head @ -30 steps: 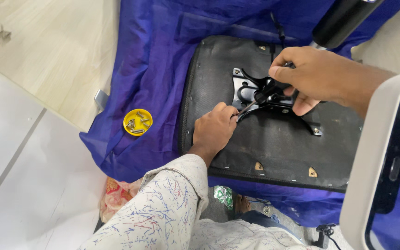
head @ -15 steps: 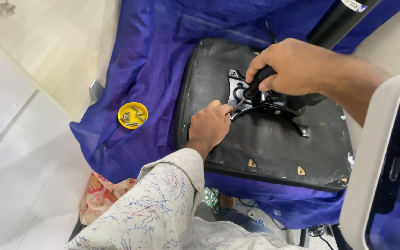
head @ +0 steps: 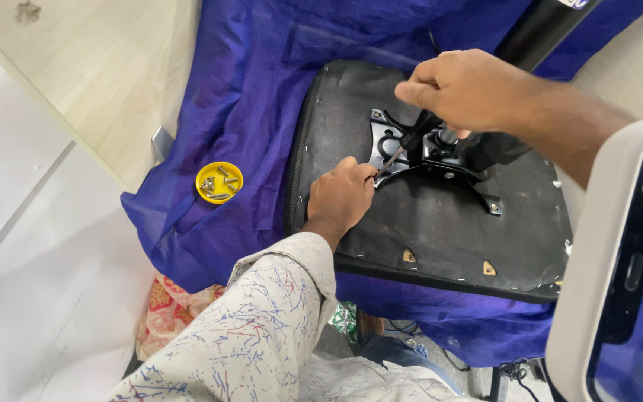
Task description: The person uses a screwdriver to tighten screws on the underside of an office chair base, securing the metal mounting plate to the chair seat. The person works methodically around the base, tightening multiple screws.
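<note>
Since a second ago my right hand (head: 474, 89) has lifted higher over the chair seat, and the whole view has shifted so the yellow cap sits further right than it did.

At the far left lies a pale floor, then a light wooden board (head: 98, 67) running diagonally. Next comes a rumpled blue cloth (head: 254, 97) spread beneath everything. On the cloth, well apart from my hands, sits a small round yellow plastic cap (head: 219, 182) holding a few silver screws.

In the middle, my left arm reaches forward in a cream sleeve with blue and red scribbled lines (head: 262, 327). My left hand (head: 340, 197) rests on the upturned black fabric underside of a chair seat (head: 426, 223), fingers curled in, pinching at the tip of a tool beside the corner of the bracket. I cannot tell whether a screw is between my fingertips.

Just right of that, a black metal mounting bracket (head: 392, 141) lies flat on the seat's underside. My right hand is closed in a fist around the black handle of a screwdriver (head: 403, 149), whose thin shaft slants down-left to my left fingertips.

At the far right edge stands a curved white plastic chair part with a dark inset (head: 619, 275).
</note>
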